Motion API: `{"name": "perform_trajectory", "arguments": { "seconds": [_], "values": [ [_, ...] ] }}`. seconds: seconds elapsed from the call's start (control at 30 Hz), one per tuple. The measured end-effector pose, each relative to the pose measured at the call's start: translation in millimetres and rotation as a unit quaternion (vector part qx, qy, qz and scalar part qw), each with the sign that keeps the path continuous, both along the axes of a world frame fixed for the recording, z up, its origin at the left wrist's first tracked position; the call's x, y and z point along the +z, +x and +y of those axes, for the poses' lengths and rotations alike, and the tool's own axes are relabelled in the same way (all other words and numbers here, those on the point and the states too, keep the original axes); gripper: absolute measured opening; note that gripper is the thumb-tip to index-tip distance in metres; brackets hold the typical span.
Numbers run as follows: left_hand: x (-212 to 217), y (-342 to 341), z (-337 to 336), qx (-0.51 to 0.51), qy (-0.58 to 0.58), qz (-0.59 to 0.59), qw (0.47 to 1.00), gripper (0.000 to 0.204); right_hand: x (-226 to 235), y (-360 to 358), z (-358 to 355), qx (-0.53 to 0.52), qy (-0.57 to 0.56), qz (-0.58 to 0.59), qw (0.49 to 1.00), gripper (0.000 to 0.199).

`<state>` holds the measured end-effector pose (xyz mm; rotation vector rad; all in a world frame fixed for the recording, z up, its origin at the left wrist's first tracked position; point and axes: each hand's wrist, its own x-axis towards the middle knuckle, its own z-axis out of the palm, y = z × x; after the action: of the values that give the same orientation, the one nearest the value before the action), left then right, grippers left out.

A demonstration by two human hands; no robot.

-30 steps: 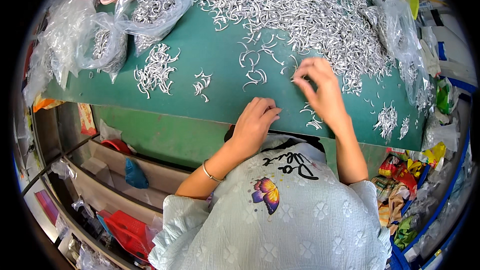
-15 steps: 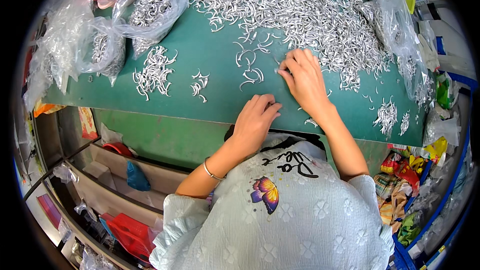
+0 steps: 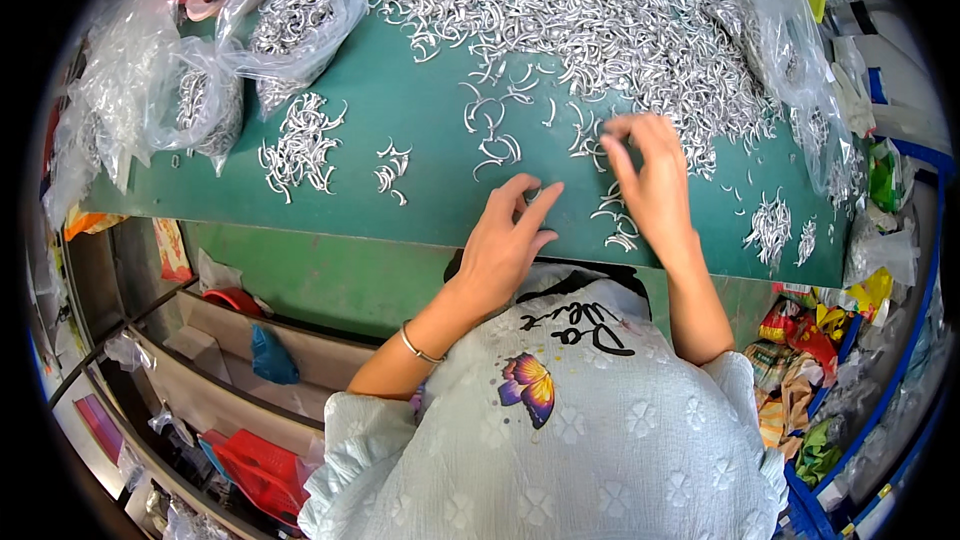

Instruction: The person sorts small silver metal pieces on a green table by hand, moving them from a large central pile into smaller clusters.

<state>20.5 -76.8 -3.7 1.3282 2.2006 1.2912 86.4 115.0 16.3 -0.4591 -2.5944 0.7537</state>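
My left hand rests near the table's front edge. Its thumb and index finger are apart, and I see nothing held between them. My right hand is over the table beside a few loose, curved silver metal pieces; its thumb stands apart from the bent fingers. Left of its wrist lies another short row of curved pieces. Between and beyond both hands several single pieces are spread out. Past them spreads the large heap of silver pieces.
Small piles of pieces lie at left, mid-left and right on the green table. Clear plastic bags of pieces stand back left, with another bag at right. A red basket sits below left.
My right hand has shifted right and slightly down, uncovering curved pieces on the table. My left thumb and index finger have spread apart.
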Motion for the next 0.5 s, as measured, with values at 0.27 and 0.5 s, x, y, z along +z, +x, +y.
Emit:
{"name": "perform_trajectory", "arguments": {
  "seconds": [0.27,0.5],
  "values": [
    [-7,-3,-7,-0.04,0.0,0.045,0.998,0.033,-8,-2,12,-0.032,0.12,-0.086,0.988,0.016],
    [-11,-9,-5,-0.066,0.029,0.057,0.996,0.031,-12,-10,6,-0.033,0.1,-0.066,0.992,0.009]
  ]
}}
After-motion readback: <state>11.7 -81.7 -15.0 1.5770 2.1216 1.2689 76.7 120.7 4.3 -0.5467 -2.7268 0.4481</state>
